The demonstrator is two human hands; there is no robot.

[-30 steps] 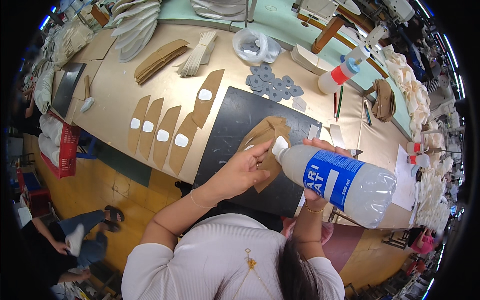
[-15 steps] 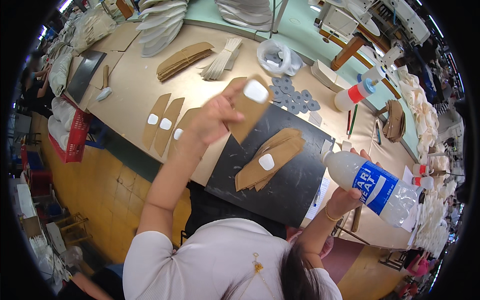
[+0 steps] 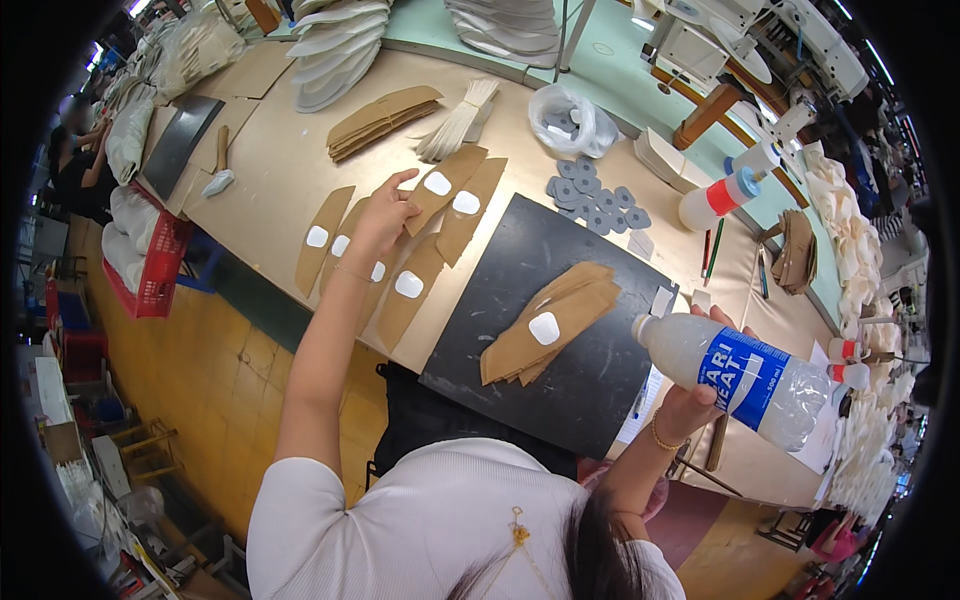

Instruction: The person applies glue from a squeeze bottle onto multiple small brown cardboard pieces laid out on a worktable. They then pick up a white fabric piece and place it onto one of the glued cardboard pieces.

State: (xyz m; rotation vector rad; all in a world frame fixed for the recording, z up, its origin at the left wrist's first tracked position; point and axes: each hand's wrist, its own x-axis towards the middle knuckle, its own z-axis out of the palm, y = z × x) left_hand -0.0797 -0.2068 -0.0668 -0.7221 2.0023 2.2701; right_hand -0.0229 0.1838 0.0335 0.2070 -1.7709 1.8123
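Observation:
In my right hand [image 3: 693, 402] is a clear plastic bottle [image 3: 680, 346] with a blue label and whitish contents. It lies tilted, its capless-looking neck towards the middle of the table. My left hand [image 3: 386, 212] reaches over brown strip-shaped pieces, its index finger stretched out and its fingertips at the edge of one brown piece [image 3: 452, 176]. Beside that lies another brown piece [image 3: 480, 213], and several more, each bearing a white rounded patch, spread to the left under my forearm. A fanned stack of brown pieces [image 3: 575, 295] with one white patch [image 3: 544, 328] rests on the black board [image 3: 470, 340].
Beyond the board are grey tabs [image 3: 600, 205], a plastic bag [image 3: 575, 125], cream strips [image 3: 462, 118] and a brown bundle [image 3: 385, 118]. Bottles [image 3: 722, 195] and pens [image 3: 714, 245] stand or lie at right. A brush [image 3: 221, 160] lies at far left, above a red crate [image 3: 160, 265].
The brown piece that my left hand held up is now down among the others. That hand has moved left and lower. The bottle stays in my right hand, slightly shifted.

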